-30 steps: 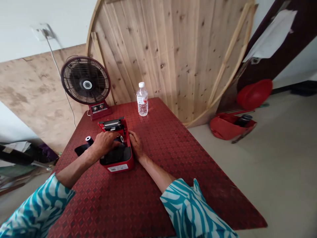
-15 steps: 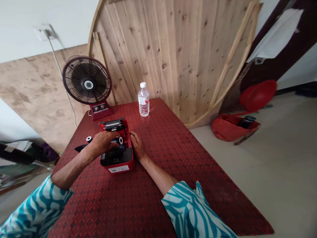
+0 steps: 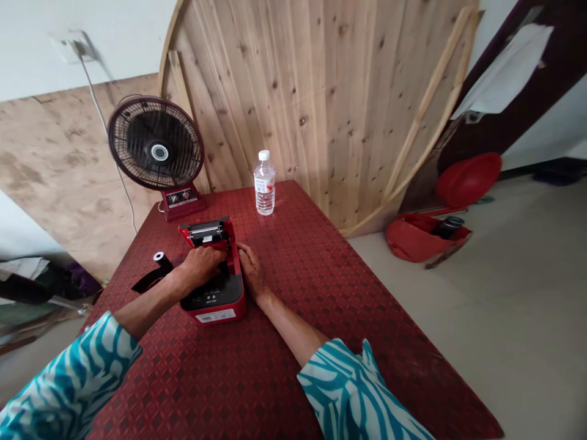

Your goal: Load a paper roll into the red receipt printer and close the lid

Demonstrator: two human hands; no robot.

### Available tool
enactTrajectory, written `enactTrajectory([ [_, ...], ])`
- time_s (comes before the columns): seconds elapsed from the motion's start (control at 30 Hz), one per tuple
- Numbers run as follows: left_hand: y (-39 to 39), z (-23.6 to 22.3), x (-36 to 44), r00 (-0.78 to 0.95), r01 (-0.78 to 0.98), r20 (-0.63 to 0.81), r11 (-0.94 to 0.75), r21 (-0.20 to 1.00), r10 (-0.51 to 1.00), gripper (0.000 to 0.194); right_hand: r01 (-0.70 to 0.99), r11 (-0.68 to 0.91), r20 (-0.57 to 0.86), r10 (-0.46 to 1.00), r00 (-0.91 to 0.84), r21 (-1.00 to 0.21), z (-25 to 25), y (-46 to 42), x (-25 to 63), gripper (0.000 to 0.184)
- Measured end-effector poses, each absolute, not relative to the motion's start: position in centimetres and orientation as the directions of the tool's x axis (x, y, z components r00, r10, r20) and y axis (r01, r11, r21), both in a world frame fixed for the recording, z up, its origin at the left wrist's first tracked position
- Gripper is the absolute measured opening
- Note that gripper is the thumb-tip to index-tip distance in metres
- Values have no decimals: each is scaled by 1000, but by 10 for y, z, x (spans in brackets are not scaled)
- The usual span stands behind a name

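The left hand is bent down into the open red device on the worktop; whether anything is held by its hidden grip cannot be told. The device's right side is touched by the loosely opened right hand. The white roll end seen inside earlier is now hidden.

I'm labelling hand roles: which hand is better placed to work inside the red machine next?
Left hand, probably: it reaches inside the open machine, while the right hand touches its outside.
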State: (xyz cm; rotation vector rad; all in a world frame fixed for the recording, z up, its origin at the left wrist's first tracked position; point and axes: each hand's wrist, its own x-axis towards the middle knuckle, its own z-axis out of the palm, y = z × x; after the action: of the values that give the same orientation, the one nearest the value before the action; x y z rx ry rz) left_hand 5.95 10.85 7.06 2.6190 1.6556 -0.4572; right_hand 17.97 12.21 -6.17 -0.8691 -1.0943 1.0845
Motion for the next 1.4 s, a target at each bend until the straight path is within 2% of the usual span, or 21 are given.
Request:
enactTrajectory([
  [0.17,117,72,50,455,871,-265,-487,-68,850,25,-229,256,239,966,98,-939,-62,122,180,34],
  [0.23,112,79,41,503,861,-192,-507,34,843,26,-236,251,235,968,92,-939,-61,122,180,35],
  [0.37,85,88,18,535,795,25,-513,325,845,29,-240,242,231,970,72,-940,-57,119,182,34],
  [0.43,70,86,10,556,748,64,-533,395,829,31,-237,230,219,973,75,-944,-56,118,182,34],
  [0.5,60,78,7,588,713,132,-588,382,798,31,-234,223,210,975,80,-946,-56,117,182,33],
  [0.6,57,64,6,614,680,267,-669,298,743,22,-237,227,214,974,79,-944,-57,118,181,34],
  [0.7,57,57,9,632,665,358,-718,205,687,21,-253,228,216,974,73,-940,-59,119,181,34],
  [0.83,47,57,14,656,670,415,-739,64,630,22,-271,233,220,972,78,-934,-59,119,181,34],
  [0.93,34,57,17,662,674,441,-739,3,606,22,-273,238,223,971,82,-932,-59,119,181,34],
  [1.23,17,41,13,606,697,532,-717,2,591,17,-245,239,224,971,86,-940,-57,116,181,38],
  [1.4,10,28,13,548,725,597,-688,11,586,25,-175,248,240,969,63,-953,-45,124,185,40],
])
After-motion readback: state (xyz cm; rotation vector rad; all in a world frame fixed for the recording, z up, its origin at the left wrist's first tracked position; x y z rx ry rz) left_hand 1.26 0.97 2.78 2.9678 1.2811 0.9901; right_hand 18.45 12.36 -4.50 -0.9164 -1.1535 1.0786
